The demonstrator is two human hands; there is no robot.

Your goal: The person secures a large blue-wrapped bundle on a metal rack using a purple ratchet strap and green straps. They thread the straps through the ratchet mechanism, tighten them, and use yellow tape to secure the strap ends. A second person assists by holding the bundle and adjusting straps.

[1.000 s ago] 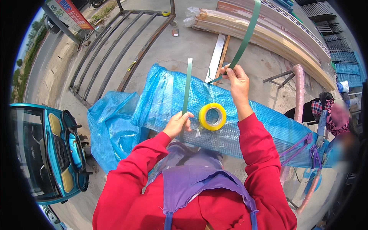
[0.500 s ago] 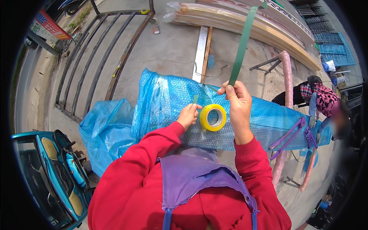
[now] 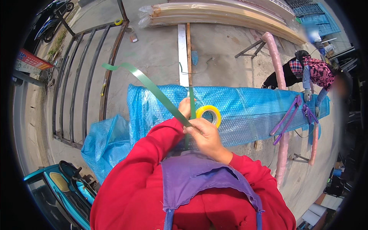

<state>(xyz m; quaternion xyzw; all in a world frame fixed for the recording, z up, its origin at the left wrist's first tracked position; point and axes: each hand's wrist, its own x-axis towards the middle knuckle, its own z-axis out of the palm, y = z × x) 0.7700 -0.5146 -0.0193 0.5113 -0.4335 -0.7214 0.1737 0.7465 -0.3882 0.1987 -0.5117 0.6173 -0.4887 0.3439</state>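
A long bundle in blue bubble wrap (image 3: 245,111) lies crosswise in front of me. My right hand (image 3: 207,136) is closed on a green plastic strap (image 3: 153,90), whose loose end reaches up and left with a curled tip. Beside it, my left hand (image 3: 184,108) has its fingers curled against the strap where it runs over the bundle; the fingertips are partly hidden. A yellow tape roll (image 3: 217,116) rests on the wrap just right of the strap, its lower edge covered by my right hand.
Two purple-handled tools (image 3: 288,119) lie on the bundle's right part, near a co-worker (image 3: 316,71) with gloved hands on it. Pink-wrapped stands (image 3: 281,157) support that end. A metal frame (image 3: 92,76) lies left, long wrapped boards (image 3: 222,17) behind, a teal vehicle (image 3: 57,191) lower left.
My right hand has come down and left, swinging the strap's loose end from upper right to upper left. My left hand is slightly farther forward. The view has shifted a little.
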